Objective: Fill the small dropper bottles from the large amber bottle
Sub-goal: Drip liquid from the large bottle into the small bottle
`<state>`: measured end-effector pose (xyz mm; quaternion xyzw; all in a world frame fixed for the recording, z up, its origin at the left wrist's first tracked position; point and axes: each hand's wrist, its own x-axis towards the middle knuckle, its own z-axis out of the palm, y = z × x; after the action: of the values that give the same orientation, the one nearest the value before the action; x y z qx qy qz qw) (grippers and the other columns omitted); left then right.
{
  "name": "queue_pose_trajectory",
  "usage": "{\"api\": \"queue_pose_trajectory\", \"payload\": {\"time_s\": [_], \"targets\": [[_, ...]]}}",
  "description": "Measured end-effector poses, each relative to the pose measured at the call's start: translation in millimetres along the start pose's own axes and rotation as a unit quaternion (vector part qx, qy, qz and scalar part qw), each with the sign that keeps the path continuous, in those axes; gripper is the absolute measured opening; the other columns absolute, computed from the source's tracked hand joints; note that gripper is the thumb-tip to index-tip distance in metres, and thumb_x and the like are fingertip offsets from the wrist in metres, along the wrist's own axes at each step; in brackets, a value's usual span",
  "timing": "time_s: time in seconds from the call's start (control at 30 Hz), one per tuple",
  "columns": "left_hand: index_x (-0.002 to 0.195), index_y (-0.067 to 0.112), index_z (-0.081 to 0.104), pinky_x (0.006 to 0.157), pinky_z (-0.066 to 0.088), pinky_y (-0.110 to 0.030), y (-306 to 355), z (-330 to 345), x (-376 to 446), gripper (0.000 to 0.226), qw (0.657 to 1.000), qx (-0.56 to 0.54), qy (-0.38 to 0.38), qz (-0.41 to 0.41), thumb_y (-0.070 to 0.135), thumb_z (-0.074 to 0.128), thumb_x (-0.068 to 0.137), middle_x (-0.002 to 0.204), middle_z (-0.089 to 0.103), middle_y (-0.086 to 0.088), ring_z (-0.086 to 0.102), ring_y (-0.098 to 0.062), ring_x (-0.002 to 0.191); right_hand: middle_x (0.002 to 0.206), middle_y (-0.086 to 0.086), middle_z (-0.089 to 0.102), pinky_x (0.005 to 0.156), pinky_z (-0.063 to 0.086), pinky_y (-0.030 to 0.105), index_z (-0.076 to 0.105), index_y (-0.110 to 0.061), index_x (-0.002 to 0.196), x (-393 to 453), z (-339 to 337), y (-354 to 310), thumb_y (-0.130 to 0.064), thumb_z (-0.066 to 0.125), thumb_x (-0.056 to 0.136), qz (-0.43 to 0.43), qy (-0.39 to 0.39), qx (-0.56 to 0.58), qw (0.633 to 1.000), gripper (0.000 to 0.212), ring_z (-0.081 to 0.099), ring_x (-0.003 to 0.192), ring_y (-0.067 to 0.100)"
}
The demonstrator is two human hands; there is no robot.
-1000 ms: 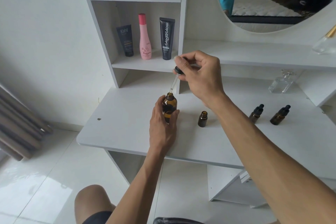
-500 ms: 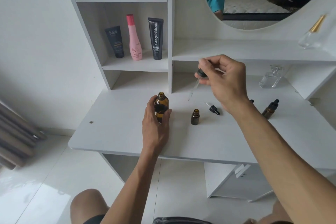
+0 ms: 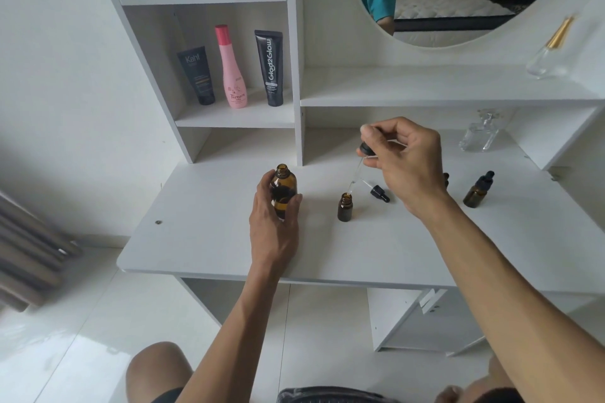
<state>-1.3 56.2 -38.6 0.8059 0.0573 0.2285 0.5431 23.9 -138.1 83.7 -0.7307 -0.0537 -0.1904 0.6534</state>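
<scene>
- Amber glass of the large amber bottle (image 3: 283,188) is standing uncapped on the white tabletop (image 3: 203,239), at nine o'clock from the open small bottle (image 3: 345,207), a short gap between them.
- Left hand (image 3: 274,222) is gripping the large bottle, fingers curled round its lower body and steadying it upright.
- Right hand (image 3: 404,165) is pinching the black bulb of the dropper (image 3: 358,167), fingers clamped on it; the glass tip is pointing down just above the small bottle's mouth.
- Step in hand, as judged: delivering a drawn dose into the small bottle.
- Next move is calling for a centred tip and a gentle squeeze; a miss would be wetting the tabletop.
- Loose dropper cap (image 3: 379,192) is lying at two o'clock from the small bottle.
- Capped bottle (image 3: 478,190) is standing well apart at three o'clock; another is mostly hidden behind the right wrist.
</scene>
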Motion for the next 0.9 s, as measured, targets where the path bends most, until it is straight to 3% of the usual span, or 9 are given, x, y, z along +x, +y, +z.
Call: {"api": "queue_pose_trajectory", "payload": {"time_s": [0.17,0.6,0.9], "targets": [[0.141,0.044,0.040,0.088,0.056,-0.037,0.2,-0.5,0.2,0.053,1.000,0.000,-0.003,-0.003,0.029,0.065,0.097,0.123,0.066,0.007,0.069,-0.021,0.102,0.075,0.006,0.071,0.070,0.063,0.037,0.071,-0.016,0.085,-1.0,1.2,4.4,-0.024,0.073,0.091,0.005,-0.005,-0.001,1.000,0.010,0.076,0.075,0.021],[0.139,0.045,0.042,0.090,0.056,-0.046,2.1,-0.4,-0.7,0.052,1.000,-0.008,0.001,-0.004,0.028,0.065,0.096,0.119,0.066,0.010,0.070,-0.021,0.100,0.071,0.000,0.071,0.074,0.063,0.042,0.072,-0.019,0.081,-2.4,4.4,5.1,-0.024,0.075,0.089,0.002,-0.018,-0.018,1.000,0.011,0.076,0.075,0.021],[0.140,0.045,0.040,0.090,0.056,-0.047,1.7,-0.2,-0.7,0.052,1.000,-0.006,0.002,-0.005,0.030,0.065,0.097,0.123,0.067,0.008,0.070,-0.021,0.101,0.073,0.005,0.073,0.071,0.063,0.036,0.072,-0.016,0.080,-1.9,8.0,4.8,-0.024,0.076,0.088,-0.013,-0.027,-0.048,0.998,0.012,0.075,0.073,0.018]]}}
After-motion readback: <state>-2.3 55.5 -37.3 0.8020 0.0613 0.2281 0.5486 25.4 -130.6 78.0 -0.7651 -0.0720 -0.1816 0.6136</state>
